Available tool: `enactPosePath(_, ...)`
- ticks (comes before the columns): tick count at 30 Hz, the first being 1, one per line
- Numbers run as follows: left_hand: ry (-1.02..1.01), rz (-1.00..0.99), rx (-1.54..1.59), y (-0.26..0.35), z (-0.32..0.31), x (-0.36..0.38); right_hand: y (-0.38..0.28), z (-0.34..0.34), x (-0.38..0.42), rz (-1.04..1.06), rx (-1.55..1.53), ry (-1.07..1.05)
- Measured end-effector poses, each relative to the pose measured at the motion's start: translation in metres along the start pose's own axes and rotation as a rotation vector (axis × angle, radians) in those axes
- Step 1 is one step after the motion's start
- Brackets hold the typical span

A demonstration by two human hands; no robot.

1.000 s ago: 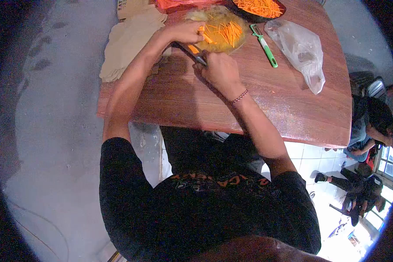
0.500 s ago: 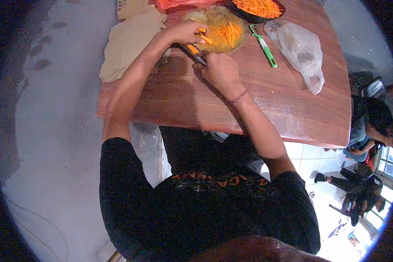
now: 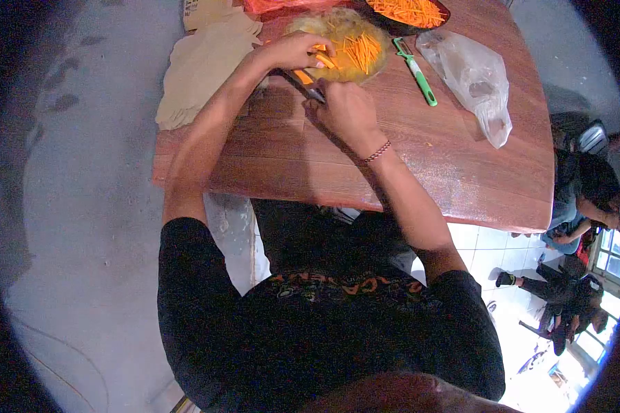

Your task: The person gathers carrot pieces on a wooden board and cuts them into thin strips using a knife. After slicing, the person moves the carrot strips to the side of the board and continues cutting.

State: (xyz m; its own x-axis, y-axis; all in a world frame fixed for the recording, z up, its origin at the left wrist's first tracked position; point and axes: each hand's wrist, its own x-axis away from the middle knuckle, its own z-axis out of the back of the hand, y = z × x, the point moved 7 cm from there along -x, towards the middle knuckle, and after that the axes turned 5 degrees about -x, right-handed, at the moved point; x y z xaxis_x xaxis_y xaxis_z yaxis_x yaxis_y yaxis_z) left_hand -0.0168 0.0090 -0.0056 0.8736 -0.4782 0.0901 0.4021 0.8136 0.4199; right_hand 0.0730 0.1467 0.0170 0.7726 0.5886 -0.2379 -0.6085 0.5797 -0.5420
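My right hand (image 3: pixel 348 113) is closed round the handle of a knife (image 3: pixel 302 84), whose blade points up and left across the near edge of a round, worn cutting board (image 3: pixel 317 26). Bent fingers of my left hand (image 3: pixel 297 51) press on pieces of carrot (image 3: pixel 325 61) at the board's left side. More orange carrot (image 3: pixel 300 76) shows beside the blade. A pile of thin carrot strips (image 3: pixel 360 54) lies on the right part of the board. My left fingertips are close to the blade; any contact is too small to tell.
Behind the board stands a dark bowl (image 3: pixel 430 29) heaped with carrot strips. A green-and-white peeler (image 3: pixel 417 74) and a clear plastic bag (image 3: pixel 472 79) lie to the right. Brown cardboard (image 3: pixel 207 72) is at left, a red plastic bag (image 3: pixel 282 5) at the back. Other people (image 3: pixel 575 296) are far right.
Both hands keep nearly the same place, with only a slight shift of the fingers and knife. Some carrot pieces under my left hand have spread a little.
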Motion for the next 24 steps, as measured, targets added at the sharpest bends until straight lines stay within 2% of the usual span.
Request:
enactPosePath(4,0.073,-0.083,0.007,0.01,0.007,0.0,0.002,-0.003,-0.001,-0.007,0.029,-0.014)
enactPosePath(6,-0.031,-0.019,-0.038,0.006,0.001,-0.001,0.002,-0.005,-0.001,-0.009,0.045,-0.029)
enactPosePath(12,-0.096,-0.013,-0.098,0.002,-0.004,-0.001,0.002,-0.005,0.0,0.033,0.005,0.012)
enactPosePath(18,-0.182,-0.043,-0.082,-0.003,-0.001,0.001,0.001,-0.005,0.0,0.007,0.008,-0.062)
enactPosePath(22,-0.098,0.04,-0.07,-0.012,0.009,0.005,0.003,-0.004,-0.001,0.01,0.017,-0.019)
enactPosePath(24,-0.018,0.109,0.162,-0.014,0.025,0.009,0.003,-0.002,-0.001,0.002,0.03,-0.009)
